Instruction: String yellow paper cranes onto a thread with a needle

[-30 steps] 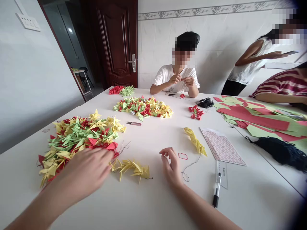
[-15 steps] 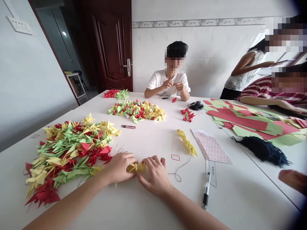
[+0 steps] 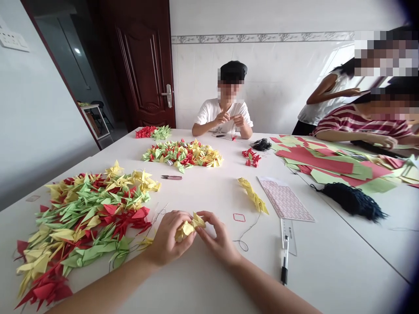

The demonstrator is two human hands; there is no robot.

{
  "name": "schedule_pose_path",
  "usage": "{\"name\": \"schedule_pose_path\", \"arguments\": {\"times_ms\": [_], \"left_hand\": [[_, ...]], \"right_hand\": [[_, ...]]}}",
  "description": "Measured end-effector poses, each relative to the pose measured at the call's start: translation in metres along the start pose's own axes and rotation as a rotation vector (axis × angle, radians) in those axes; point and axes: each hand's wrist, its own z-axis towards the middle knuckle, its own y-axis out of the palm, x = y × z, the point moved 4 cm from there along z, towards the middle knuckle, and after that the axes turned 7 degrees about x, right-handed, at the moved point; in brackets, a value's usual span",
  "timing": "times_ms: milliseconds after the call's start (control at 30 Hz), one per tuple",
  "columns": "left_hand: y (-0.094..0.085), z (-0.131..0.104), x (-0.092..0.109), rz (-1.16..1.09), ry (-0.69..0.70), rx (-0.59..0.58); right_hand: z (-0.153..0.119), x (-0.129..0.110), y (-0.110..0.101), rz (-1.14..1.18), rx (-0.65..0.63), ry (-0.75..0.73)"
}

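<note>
Near the table's front, my left hand (image 3: 170,236) is closed around a small bunch of yellow origami paper cranes (image 3: 185,230). My right hand (image 3: 216,237) pinches the crane at the bunch's right end between thumb and fingers. Part of the bunch is hidden inside my left palm. Left of my hands spreads a big heap of red, green and yellow folded cranes (image 3: 88,218), with loose thread between it and my left hand. To the right lies a twisted strand of yellow cranes (image 3: 252,196), with a dark thread (image 3: 244,240) trailing from its lower end.
Thread snips (image 3: 171,177) lie beyond my hands, before a second crane heap (image 3: 183,155). A label sheet (image 3: 284,198), a pen (image 3: 284,261), a ruler (image 3: 291,235), dark thread (image 3: 352,200) and paper strips (image 3: 327,163) sit rightward. Other people work across and at the right.
My fingers have shifted on the yellow cranes, and one crane now sticks up between my hands. The view has turned slightly right. A hand at the right edge has left the view.
</note>
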Motion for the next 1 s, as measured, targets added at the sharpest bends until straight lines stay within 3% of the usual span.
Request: {"name": "schedule_pose_path", "arguments": {"times_ms": [167,433,633,867,1000], "left_hand": [[0.004,-0.009,0.003,0.268,0.055,0.016],[0.012,-0.009,-0.005,0.555,-0.003,-0.162],[0.011,-0.007,-0.014,0.558,-0.144,-0.261],[0.000,0.001,-0.025,0.556,-0.164,-0.444],[-0.003,0.006,-0.024,0.601,-0.113,-0.381]], "right_hand": [[0.003,0.005,0.000,0.043,0.087,0.041],[0.007,0.008,-0.002,0.016,0.121,0.043],[0.009,0.017,-0.002,0.072,0.162,0.073],[0.006,0.030,0.000,0.027,0.185,0.211],[0.005,0.032,0.000,-0.022,0.189,0.255]]}}
